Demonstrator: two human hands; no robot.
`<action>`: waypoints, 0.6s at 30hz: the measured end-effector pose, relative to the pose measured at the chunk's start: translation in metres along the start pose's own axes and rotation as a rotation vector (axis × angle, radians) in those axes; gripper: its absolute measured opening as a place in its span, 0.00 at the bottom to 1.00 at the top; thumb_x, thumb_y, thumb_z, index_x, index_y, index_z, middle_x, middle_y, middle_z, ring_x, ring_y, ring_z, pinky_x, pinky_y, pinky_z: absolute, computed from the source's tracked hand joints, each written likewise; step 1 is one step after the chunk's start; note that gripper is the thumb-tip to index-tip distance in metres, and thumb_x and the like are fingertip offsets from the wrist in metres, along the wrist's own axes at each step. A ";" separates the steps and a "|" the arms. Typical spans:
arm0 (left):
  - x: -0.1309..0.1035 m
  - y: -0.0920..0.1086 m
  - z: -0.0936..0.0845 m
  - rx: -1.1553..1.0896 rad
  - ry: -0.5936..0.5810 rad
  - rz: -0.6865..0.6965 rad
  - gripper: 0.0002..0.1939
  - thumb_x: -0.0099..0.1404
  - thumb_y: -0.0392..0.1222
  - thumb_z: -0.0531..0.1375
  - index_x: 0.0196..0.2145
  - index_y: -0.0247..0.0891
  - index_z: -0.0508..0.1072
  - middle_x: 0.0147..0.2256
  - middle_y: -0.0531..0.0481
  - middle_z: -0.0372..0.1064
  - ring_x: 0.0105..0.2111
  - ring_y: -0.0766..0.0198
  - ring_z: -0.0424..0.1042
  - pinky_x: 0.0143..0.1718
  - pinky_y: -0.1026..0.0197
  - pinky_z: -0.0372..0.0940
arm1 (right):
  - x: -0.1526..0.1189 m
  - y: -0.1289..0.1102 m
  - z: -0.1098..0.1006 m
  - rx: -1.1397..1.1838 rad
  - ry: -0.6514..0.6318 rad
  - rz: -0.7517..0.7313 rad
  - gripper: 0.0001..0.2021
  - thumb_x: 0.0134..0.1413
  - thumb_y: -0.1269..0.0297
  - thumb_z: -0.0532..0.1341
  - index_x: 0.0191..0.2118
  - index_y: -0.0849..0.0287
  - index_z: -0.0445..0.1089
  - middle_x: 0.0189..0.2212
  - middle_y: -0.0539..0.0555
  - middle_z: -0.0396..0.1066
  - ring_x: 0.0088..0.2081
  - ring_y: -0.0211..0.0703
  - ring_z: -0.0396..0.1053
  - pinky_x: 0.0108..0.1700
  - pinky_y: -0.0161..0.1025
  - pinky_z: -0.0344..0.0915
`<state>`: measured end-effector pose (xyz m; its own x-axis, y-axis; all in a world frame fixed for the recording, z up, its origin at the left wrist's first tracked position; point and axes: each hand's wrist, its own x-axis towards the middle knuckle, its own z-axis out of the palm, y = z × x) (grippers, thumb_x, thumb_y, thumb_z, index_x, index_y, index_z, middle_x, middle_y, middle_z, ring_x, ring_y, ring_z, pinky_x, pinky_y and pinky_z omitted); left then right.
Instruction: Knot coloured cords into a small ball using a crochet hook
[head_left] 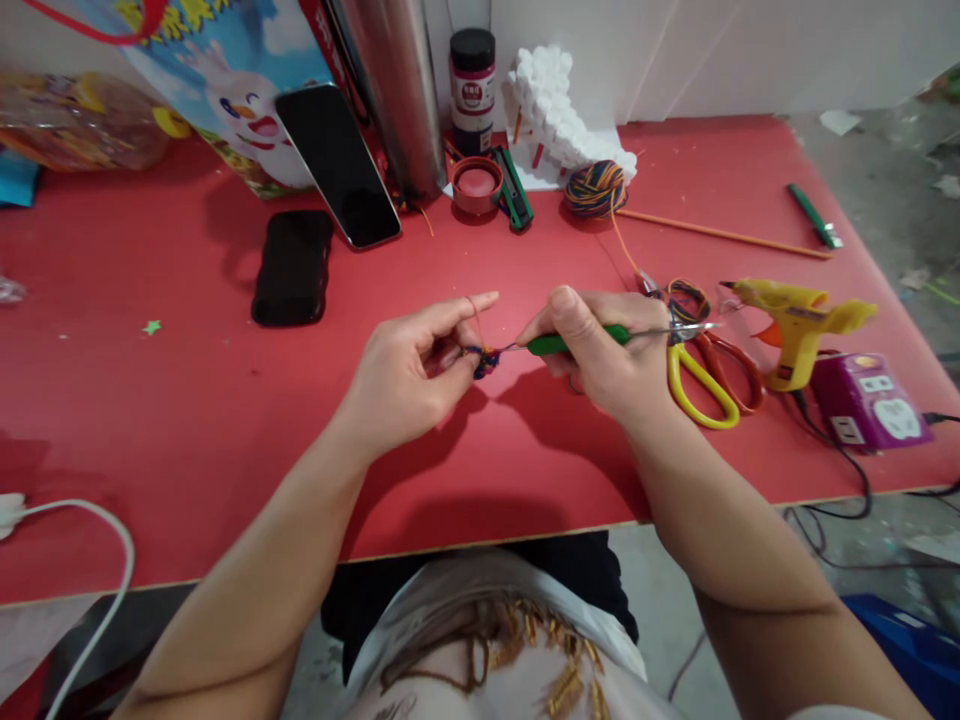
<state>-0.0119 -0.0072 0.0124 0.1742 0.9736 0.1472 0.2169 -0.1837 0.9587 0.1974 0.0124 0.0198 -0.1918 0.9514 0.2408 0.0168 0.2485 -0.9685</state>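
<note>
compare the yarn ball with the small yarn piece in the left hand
The yarn ball is rounded and wound; the small yarn piece is a compact clump. The yarn ball is clearly larger than the small yarn piece. The left hand pinches the small yarn piece, while neither hand holds the yarn ball. Both are multicoloured.

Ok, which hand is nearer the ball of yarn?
Right. The right hand is almost straight below the ball of yarn in the picture; the left hand is farther off, below and to its left.
</note>
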 end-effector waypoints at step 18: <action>0.016 0.002 -0.006 -0.736 0.040 -0.482 0.25 0.52 0.31 0.75 0.50 0.31 0.85 0.29 0.52 0.74 0.28 0.69 0.74 0.30 0.68 0.71 | 0.001 0.048 0.011 -0.793 -0.039 -1.057 0.21 0.75 0.49 0.58 0.57 0.63 0.71 0.33 0.54 0.74 0.34 0.44 0.69 0.38 0.42 0.69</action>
<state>-0.0145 0.0084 0.0177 0.1864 0.9293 -0.3189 -0.4181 0.3687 0.8302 0.1872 0.0236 -0.0274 -0.4949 0.2322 0.8374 0.4061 0.9137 -0.0133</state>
